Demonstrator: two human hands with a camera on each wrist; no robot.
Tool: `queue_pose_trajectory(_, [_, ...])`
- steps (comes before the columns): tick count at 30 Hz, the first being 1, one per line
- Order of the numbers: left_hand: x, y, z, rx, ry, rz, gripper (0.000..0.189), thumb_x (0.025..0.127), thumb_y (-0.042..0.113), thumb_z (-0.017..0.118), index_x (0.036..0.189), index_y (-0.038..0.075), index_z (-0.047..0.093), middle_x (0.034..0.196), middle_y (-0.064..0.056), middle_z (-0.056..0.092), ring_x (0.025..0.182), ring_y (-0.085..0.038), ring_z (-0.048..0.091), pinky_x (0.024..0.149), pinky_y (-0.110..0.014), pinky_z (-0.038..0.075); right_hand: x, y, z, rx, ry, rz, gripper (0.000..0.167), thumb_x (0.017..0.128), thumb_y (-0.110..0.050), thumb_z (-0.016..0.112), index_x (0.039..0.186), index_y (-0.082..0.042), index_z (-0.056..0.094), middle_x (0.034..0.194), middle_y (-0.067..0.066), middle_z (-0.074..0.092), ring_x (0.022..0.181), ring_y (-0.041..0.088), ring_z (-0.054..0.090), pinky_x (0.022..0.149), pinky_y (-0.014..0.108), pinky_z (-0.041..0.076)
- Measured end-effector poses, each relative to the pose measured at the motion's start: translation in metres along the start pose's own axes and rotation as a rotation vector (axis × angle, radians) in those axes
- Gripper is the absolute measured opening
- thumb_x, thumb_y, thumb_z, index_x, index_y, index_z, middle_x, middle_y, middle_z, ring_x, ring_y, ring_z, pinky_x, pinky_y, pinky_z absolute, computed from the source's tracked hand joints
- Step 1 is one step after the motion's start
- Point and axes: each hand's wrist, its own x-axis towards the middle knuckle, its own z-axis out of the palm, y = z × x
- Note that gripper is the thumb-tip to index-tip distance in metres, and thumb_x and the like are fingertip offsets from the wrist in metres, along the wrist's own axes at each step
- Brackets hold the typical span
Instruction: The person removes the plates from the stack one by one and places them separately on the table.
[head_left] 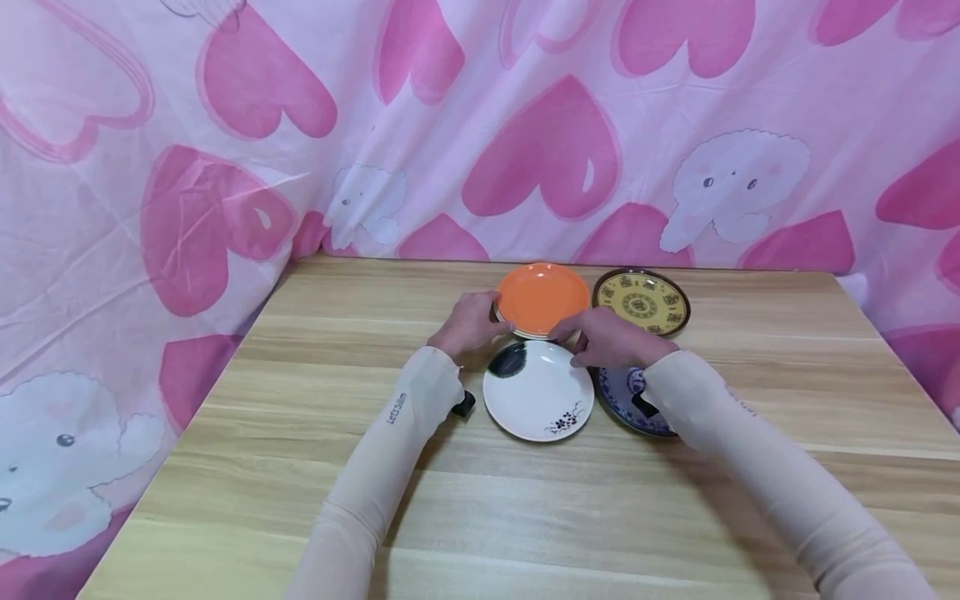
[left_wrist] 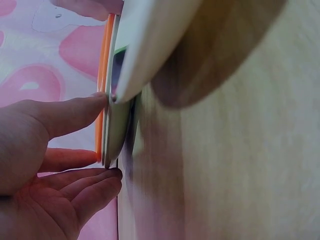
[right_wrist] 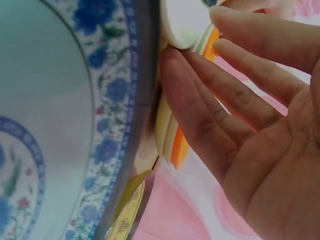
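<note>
An orange plate [head_left: 543,298] lies on top of a small stack at the back of the table, with pale rims showing beneath it. My left hand [head_left: 469,323] touches the stack's left edge; in the left wrist view its thumb [left_wrist: 80,112] and fairly straight fingers meet the rims. On the stack's front right edge is my right hand [head_left: 611,337], fingers extended in the right wrist view, its thumb side close to the white plate. That white plate [head_left: 536,396], with a dark patch and small flowers, sits directly in front of the stack.
A yellow patterned plate [head_left: 639,305] with a dark rim stands at the back right. Partly under my right forearm lies a blue-and-white floral plate [right_wrist: 107,120]. The wooden table [head_left: 315,467] meets a pink heart-print cloth [head_left: 540,150] at its back and left.
</note>
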Motion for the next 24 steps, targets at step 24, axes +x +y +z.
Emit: queue_pose_trajectory(24, [0.004, 0.002, -0.004, -0.196, 0.022, -0.091, 0.048, 0.093, 0.018, 0.072, 0.137, 0.007, 0.056, 0.110, -0.007, 0.066, 0.094, -0.022, 0.058, 0.079, -0.028, 0.054, 0.043, 0.020, -0.043, 0.096, 0.429, 0.275, 0.027, 0.089, -0.003, 0.064, 0.115, 0.007, 0.066, 0.107, 0.023, 0.065, 0.094, 0.033, 0.056, 0.079, 0.039, 0.054])
